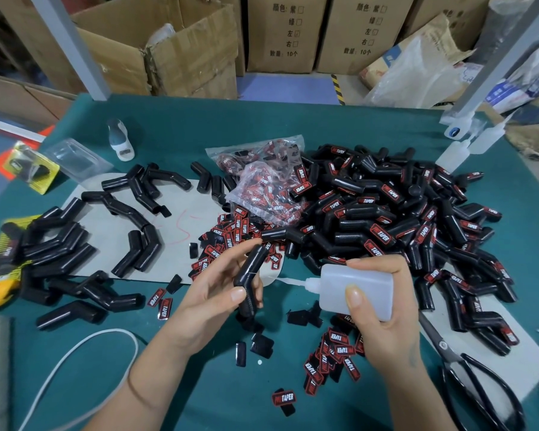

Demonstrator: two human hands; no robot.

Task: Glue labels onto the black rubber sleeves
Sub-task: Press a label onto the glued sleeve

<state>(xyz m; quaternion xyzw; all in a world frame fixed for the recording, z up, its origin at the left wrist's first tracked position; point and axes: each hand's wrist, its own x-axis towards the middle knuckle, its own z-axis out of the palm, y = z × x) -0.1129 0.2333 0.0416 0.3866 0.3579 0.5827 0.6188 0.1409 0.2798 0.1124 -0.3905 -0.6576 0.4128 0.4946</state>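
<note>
While the head view looks down on the green table (175,126), I see my left hand (218,293) curled round a bare sleeve (251,275), held just above the table near its front edge; my right hand (383,309) grips the glue bottle (355,290), nozzle aimed left at the sleeve but not yet touching it; I judge the gluing step is in hand, with no label on this sleeve so far. Loose labels (333,356) lie below the bottle and more behind the sleeve; a labelled pile (402,225) sits to the right, unlabelled sleeves (59,244) to the left; scissors (467,368) lie at far right. Next I would need the nozzle brought onto the sleeve's flat face, a small squeeze, then a label picked and pressed square; too much glue could smear my fingers.
</note>
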